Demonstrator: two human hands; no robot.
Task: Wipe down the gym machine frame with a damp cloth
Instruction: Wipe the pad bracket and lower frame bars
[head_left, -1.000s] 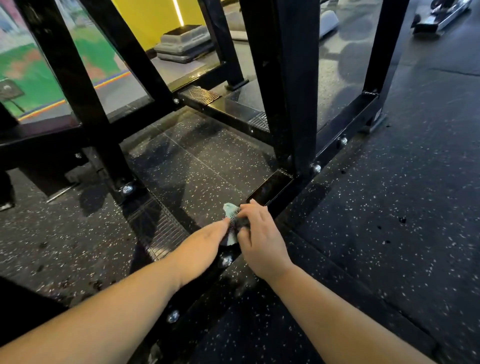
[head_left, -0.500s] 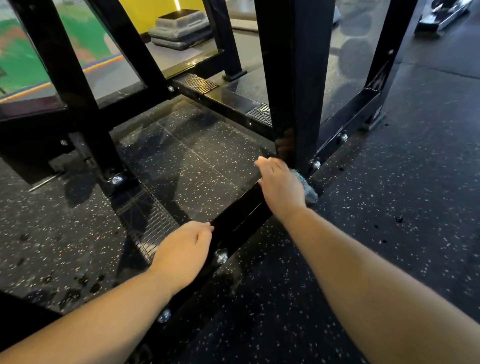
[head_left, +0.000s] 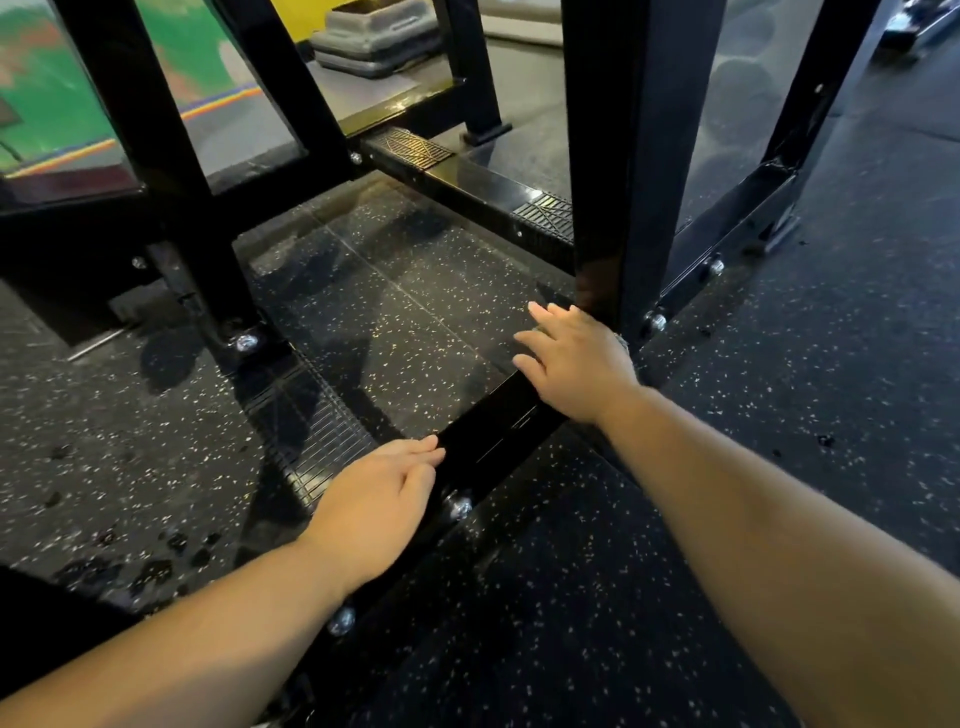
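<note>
The black gym machine frame has a low base bar (head_left: 493, 441) running diagonally across the speckled floor to a thick upright post (head_left: 623, 182). My right hand (head_left: 576, 364) lies flat on the base bar at the foot of that post, fingers spread, pressing the cloth (head_left: 622, 341). Only a small pale edge of the cloth shows by the heel of the hand. My left hand (head_left: 384, 499) rests palm down on the nearer part of the same bar, holding nothing.
A ribbed foot plate (head_left: 311, 431) sits left of my left hand. A cross bar (head_left: 467, 187) spans the frame behind. Slanted black struts (head_left: 156, 130) rise at left. Stacked grey step platforms (head_left: 374, 31) stand at the back. Wet spots (head_left: 145, 566) mark the floor.
My right hand has slid the cloth along the base bar up to the upright post. My left hand let go of the cloth and now rests flat on the bar.
</note>
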